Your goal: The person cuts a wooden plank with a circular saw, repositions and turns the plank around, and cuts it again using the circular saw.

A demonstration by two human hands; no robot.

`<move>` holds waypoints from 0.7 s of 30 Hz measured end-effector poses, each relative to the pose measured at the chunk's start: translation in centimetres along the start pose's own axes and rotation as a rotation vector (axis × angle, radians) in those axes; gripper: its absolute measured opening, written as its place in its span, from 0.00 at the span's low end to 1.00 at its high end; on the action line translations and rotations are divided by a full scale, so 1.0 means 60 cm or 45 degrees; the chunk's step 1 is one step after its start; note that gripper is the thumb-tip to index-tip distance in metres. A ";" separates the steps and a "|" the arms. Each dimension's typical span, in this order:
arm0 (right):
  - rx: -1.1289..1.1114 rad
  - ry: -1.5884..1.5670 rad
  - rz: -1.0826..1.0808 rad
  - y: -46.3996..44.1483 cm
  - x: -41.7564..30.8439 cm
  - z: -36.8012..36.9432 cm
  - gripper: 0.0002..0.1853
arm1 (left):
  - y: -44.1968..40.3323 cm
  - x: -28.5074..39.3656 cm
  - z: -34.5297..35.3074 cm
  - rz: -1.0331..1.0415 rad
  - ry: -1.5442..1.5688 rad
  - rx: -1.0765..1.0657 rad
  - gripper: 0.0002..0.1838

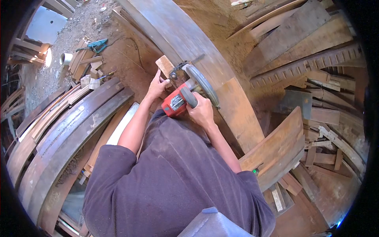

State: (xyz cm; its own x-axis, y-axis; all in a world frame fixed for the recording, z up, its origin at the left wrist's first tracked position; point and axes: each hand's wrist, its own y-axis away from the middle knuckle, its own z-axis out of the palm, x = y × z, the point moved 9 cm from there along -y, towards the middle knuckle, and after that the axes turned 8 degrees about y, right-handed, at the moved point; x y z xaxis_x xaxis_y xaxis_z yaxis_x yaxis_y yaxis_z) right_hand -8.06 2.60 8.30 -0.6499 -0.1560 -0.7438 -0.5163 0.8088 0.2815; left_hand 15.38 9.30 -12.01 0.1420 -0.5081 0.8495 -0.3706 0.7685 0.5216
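Note:
My right hand [201,111] is wrapped around the rear handle of a red circular saw [174,103]. The saw's rounded blade guard [204,86] lies over a long wide plank [177,29] that runs diagonally in front of me. Just left of the saw, my left hand [158,85] grips the near end of a short wood block [164,66], the index finger stretched along its side. The block's far end sticks out beyond the saw's front. How the blade meets the wood is hidden by the guard and saw body.
Long boards [85,122] are stacked at my left. A teal power tool [97,45] with a cord lies on the ground beyond them. Planks and offcuts [292,35] pile up on the right. A wide board [280,150] stands close by my right elbow.

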 end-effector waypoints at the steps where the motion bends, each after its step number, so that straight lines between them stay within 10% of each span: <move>1: 0.005 -0.014 -0.006 -0.005 -0.005 0.000 0.14 | -0.004 0.003 -0.005 -0.003 -0.013 0.004 0.55; 21: 0.000 0.003 0.000 -0.124 -0.081 0.048 0.17 | -0.093 0.071 -0.106 0.016 -0.111 0.019 0.55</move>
State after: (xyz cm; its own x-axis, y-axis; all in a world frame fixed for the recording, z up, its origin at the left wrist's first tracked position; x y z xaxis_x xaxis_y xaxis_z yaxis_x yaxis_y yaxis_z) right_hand 0.54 -1.06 8.08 -0.6512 -0.1571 -0.7425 -0.5162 0.8089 0.2816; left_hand 23.91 5.35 -10.79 0.0573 -0.5308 0.8456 -0.3853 0.7696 0.5092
